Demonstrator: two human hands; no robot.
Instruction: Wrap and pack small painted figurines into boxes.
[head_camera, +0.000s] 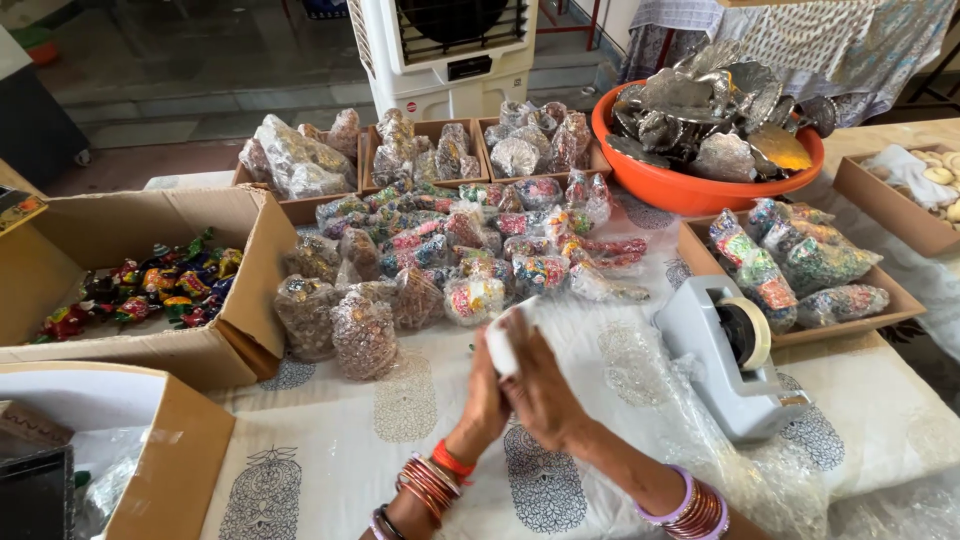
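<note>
My left hand (483, 400) and my right hand (543, 395) meet over the middle of the table, both closed round a small white object (500, 345) that sticks up between them; motion blur hides what it is. Bangles ring both wrists. Just beyond my hands lies a heap of clear plastic packets of coloured beads (470, 250). A grey tape dispenser (735, 360) with a roll of tape stands to the right of my right hand. Loose clear plastic wrap (760, 470) lies around it.
An open cardboard box of coloured trinkets (150, 285) stands at left, another box (150, 440) at the near left corner. Trays of packets (800, 265) sit right and at the back. An orange tub of silvery pieces (700, 190) stands back right, a white air cooler (445, 50) behind.
</note>
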